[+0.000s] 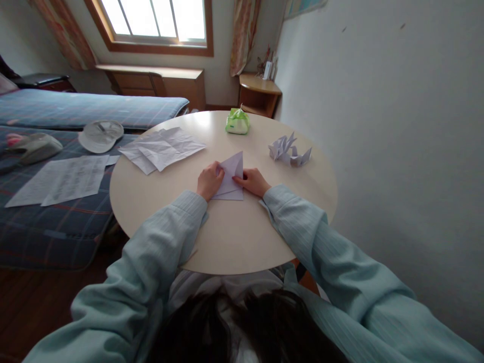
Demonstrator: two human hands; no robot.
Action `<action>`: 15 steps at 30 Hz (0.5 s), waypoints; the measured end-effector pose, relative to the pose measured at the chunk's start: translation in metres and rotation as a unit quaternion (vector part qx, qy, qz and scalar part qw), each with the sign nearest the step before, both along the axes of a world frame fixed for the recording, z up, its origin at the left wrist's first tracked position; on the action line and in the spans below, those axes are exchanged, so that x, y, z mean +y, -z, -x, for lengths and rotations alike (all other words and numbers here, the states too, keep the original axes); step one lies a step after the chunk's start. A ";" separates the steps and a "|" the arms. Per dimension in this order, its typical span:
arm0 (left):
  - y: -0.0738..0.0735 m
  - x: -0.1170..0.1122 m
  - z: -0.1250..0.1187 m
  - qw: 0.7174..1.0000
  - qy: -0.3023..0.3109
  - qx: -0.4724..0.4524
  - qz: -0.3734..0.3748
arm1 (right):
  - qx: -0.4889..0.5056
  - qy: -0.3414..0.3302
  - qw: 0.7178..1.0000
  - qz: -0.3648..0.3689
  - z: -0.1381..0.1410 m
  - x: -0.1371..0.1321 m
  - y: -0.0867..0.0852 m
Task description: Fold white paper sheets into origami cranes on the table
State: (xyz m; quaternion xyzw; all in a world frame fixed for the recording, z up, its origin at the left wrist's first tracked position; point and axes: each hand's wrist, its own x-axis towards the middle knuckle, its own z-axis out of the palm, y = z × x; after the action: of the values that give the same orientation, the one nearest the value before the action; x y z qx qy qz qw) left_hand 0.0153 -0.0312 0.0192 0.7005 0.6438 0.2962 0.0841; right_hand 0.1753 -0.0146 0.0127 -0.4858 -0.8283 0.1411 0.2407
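Observation:
A pale lilac sheet of paper folded into a triangle (232, 174) lies on the round beige table (227, 237). My left hand (209, 180) rests on its left side with fingers curled, pinching the paper's edge. My right hand (255, 181) presses on the right side, fingertips closed on the fold. Both arms wear light blue sleeves.
Several folded paper figures (289, 150) sit at the table's right. A green-and-white pouch (237, 122) stands at the far edge. Loose creased sheets (162, 148) lie at the left. A bed (56, 191) with papers and a cap (100, 135) is at the left; a wall is close on the right.

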 end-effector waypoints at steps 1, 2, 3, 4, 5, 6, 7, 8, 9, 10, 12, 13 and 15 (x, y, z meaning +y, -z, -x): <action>0.000 0.000 0.000 1.000 0.000 0.000 0.000 | 0.001 0.000 1.000 0.000 0.000 0.000 0.000; 0.000 0.000 0.000 1.000 0.000 0.000 0.000 | 0.001 -0.002 1.000 0.000 0.000 0.000 0.000; 0.000 0.000 0.000 1.000 0.001 -0.001 0.001 | 0.001 -0.003 1.000 0.000 0.000 0.000 0.000; 0.000 0.000 0.000 1.000 0.002 -0.002 0.002 | 0.001 -0.004 1.000 0.000 0.000 0.000 0.000; 0.001 0.001 0.000 1.000 0.003 -0.003 0.003 | 0.001 -0.005 1.000 -0.001 0.000 0.000 0.000; 0.001 0.001 0.001 1.000 0.004 -0.004 0.003 | 0.001 -0.006 1.000 -0.001 0.000 0.000 0.000; 0.001 0.001 0.001 1.000 0.006 -0.004 0.003 | 0.001 -0.006 1.000 -0.002 0.000 0.000 0.000; 0.001 0.001 0.001 1.000 0.008 -0.004 0.002 | 0.001 -0.006 1.000 -0.003 0.000 0.000 0.000; 0.002 0.001 0.001 1.000 0.010 -0.004 0.002 | 0.002 -0.006 1.000 -0.004 0.000 0.000 0.000; 0.002 0.002 0.001 1.000 0.011 -0.003 0.001 | 0.001 -0.006 1.000 -0.004 0.000 0.000 0.001; 0.003 0.002 0.001 1.000 0.013 -0.001 0.000 | 0.002 -0.006 1.000 -0.004 0.000 0.001 0.001; 0.003 0.002 0.001 1.000 0.013 0.000 -0.001 | 0.001 -0.007 1.000 -0.003 0.000 0.001 0.001; 0.003 0.003 0.001 1.000 0.012 0.002 -0.001 | 0.002 -0.008 1.000 -0.002 -0.001 0.001 0.001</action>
State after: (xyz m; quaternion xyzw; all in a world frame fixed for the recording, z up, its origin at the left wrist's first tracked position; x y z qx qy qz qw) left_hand 0.0142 -0.0287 0.0161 0.7090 0.6349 0.2948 0.0856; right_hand 0.1759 -0.0138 0.0115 -0.4786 -0.8318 0.1425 0.2424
